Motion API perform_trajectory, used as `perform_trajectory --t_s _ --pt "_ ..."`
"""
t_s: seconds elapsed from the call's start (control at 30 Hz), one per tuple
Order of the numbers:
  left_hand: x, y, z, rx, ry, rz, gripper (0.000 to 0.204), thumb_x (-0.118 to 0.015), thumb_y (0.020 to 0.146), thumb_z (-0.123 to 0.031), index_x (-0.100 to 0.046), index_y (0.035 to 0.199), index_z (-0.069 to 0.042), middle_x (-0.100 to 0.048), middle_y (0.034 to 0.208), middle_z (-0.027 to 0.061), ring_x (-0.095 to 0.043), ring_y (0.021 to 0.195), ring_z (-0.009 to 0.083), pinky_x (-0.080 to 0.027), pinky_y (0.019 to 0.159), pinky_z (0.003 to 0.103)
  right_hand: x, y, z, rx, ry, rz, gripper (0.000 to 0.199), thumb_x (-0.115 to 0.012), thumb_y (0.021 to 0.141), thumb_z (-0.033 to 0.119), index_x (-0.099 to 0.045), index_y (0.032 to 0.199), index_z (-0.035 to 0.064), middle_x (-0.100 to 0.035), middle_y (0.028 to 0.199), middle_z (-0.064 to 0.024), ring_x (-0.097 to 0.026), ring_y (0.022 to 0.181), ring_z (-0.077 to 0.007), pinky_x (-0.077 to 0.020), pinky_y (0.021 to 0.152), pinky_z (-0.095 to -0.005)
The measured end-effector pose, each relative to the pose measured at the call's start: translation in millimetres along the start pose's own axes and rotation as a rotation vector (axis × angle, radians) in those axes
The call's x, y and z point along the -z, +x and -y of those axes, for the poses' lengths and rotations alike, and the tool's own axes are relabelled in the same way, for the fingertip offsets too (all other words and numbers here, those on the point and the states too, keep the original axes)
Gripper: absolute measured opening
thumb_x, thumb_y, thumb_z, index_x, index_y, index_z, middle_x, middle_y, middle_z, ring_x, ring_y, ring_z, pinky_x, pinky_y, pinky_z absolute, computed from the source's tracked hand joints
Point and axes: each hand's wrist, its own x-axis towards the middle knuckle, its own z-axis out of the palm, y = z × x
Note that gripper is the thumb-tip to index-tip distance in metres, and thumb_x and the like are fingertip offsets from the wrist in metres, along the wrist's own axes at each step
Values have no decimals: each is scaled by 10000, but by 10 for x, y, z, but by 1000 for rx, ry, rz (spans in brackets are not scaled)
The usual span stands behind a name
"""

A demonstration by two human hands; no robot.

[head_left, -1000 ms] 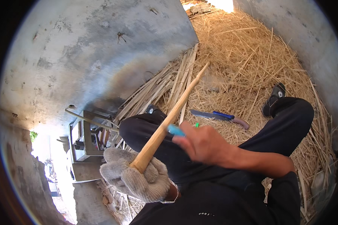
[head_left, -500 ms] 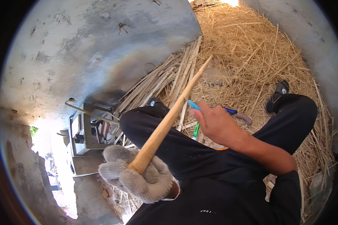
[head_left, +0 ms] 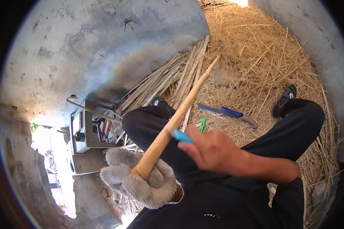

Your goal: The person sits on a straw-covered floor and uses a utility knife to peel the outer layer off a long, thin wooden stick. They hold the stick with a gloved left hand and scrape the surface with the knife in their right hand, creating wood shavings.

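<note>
My left hand, in a grey knitted glove, is wrapped round the thick end of a long, tapered, peeled wooden stick. The stick slants up and to the right, its thin tip over the straw. My bare right hand is closed on a small light-blue tool, slightly blurred. The tool's front end meets the side of the stick a little above the glove. Its kind cannot be made out, as my fingers cover much of it.
Between my legs, a saw with a curved brown grip lies on straw, beside a blue-handled item and a green item. Wood strips line the left wall. A grey box-like frame stands at left.
My right hand and the light-blue tool have slid down and left along the stick toward the glove, uncovering the saw's blade. My left hand keeps its hold.
</note>
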Motion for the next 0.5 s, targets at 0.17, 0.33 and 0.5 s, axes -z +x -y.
perform_trajectory --t_s 0.17,0.33,0.5 --pt "-164 48 -69 27 20 -123 196 -516 958 -176 -434 881 -16 -368 661 3 -247 398 14 -208 348 150 -34 77 -233 -132 -105 5 329 -527 1007 336 -507 953 12 -564 546 -193 -603 495 -393 -471 444 -481" --pt "-144 17 -49 7 40 -103 190 -529 951 -169 -442 892 -11 -379 679 17 -270 405 30 -234 356 162 -52 84 -103 -142 -18 -35 341 -527 1005 355 -513 945 20 -571 553 -203 -611 516 -399 -463 448 -491" --pt "-35 -15 -44 -9 42 -69 186 -541 944 -163 -450 903 -6 -390 696 31 -293 411 46 -259 363 173 25 21 -10 46 50 42 341 -524 1007 340 -504 964 3 -563 536 -194 -603 490 -410 -471 436 -490"
